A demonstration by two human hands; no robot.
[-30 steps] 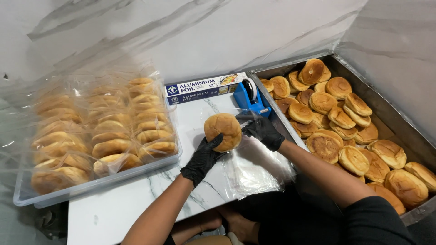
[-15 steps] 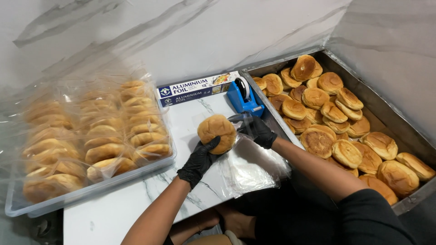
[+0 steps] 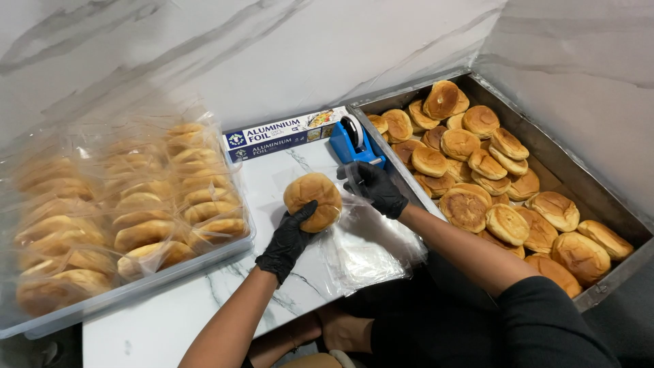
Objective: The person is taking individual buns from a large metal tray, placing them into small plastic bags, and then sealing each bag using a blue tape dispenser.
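While my left hand [image 3: 289, 238], in a black glove, is wrapped around a round bun [image 3: 313, 200] and holding it just above the marble counter [image 3: 197, 300], my right hand [image 3: 373, 187] is pinching a bit of clear plastic right beside the blue tape dispenser [image 3: 354, 142]. Loose plastic bags [image 3: 361, 249] lie under the bun, with the metal tray [image 3: 599, 197] of bare buns off to my right. Bagged buns fill the plastic tray [image 3: 136, 286] on my left, and the foil box [image 3: 279, 133] sits against the wall.

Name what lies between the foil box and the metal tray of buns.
In the head view, a blue tape dispenser sits between the foil box and the metal tray.
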